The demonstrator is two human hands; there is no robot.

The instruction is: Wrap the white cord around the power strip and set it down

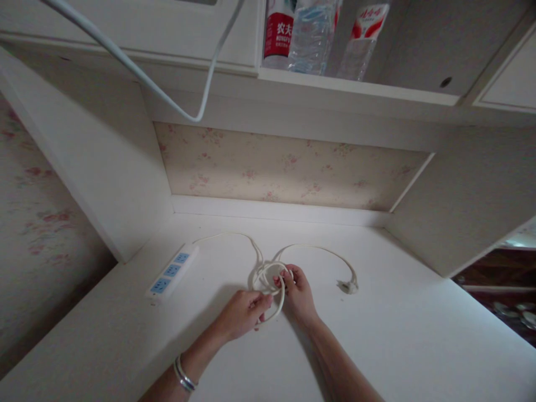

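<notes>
A white power cord is gathered in loose coils between my two hands, above the white desktop. My left hand is closed on the near side of a loop, fingertips pinched together. On the far right of the coil, my right hand grips the cord, with some fingers inside the loops. One end runs left to a white power strip with blue sockets. The other end curves right to a plug lying on the desktop. The fingertips are partly hidden by the cord.
The white desktop spreads between side panels, with floral wallpaper behind. An overhead shelf holds plastic bottles. A thick, pale cable hangs in a bend at upper left.
</notes>
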